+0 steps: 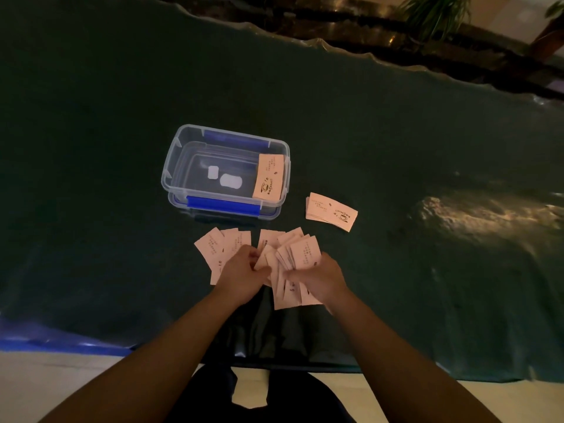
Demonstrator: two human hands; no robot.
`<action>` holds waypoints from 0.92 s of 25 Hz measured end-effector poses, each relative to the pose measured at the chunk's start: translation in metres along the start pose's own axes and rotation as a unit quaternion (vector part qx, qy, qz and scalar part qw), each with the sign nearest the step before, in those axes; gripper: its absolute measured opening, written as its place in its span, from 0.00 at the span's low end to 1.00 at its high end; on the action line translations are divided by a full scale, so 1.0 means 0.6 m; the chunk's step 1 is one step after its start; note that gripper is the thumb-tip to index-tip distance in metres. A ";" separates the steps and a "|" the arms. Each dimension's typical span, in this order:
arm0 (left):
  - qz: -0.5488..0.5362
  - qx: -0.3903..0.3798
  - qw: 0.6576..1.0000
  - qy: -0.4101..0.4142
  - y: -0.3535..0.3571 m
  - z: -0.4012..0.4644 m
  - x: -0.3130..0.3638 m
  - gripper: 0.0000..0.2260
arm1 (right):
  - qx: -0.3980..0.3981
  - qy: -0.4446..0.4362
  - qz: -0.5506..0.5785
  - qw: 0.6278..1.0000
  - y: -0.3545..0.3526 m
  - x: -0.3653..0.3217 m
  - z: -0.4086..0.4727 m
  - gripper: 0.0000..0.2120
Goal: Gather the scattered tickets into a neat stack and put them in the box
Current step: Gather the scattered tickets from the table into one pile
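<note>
Several pale pink coffee tickets lie fanned and overlapping on the dark green cloth in front of me. My left hand rests on the left part of the pile, fingers curled onto tickets. My right hand grips a loose bunch of tickets on the right side. A small neat stack of tickets lies apart, to the right of the clear plastic box. Inside the box a stack of tickets leans against its right wall.
The box has blue latches on its near and far sides and two white labels on its bottom. The green cloth covers a wide table; its near edge runs just before my legs. Plants and a dark ledge stand beyond the far edge.
</note>
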State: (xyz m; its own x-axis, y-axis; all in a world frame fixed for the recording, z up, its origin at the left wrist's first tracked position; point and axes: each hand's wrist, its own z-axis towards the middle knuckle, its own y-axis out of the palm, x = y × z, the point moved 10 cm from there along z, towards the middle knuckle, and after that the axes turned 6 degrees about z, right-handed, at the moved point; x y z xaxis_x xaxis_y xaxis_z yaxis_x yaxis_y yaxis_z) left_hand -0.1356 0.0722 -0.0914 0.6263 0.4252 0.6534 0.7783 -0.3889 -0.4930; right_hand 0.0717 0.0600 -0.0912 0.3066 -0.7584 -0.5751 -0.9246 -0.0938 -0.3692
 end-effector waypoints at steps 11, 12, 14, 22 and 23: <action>-0.259 -0.040 0.958 -0.113 0.019 -0.001 -0.031 0.04 | -0.018 -0.033 0.118 0.992 0.003 -0.022 0.001 0.33; -0.277 -0.037 0.951 -0.129 0.021 -0.001 -0.037 0.05 | -0.005 -0.027 0.133 0.991 -0.004 -0.021 0.003 0.33; -0.347 -0.026 0.923 -0.164 0.025 -0.003 -0.049 0.07 | 0.026 -0.013 0.175 0.984 -0.019 -0.014 0.007 0.34; -0.492 -0.075 0.834 -0.237 0.064 -0.028 -0.035 0.18 | 0.022 0.070 0.313 0.947 0.004 0.017 0.013 0.26; -0.495 -0.079 0.830 -0.244 0.068 -0.031 -0.034 0.18 | 0.024 0.076 0.317 0.945 0.006 0.016 0.015 0.25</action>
State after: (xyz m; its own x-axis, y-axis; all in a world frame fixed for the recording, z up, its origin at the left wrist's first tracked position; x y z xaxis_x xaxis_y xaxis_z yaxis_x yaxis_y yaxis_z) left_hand -0.1173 0.0322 -0.1143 -0.3437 0.8657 0.3640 0.9310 0.2633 0.2529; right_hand 0.0736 0.0580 -0.1045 -0.3452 -0.7370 -0.5811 -0.8993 0.4369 -0.0198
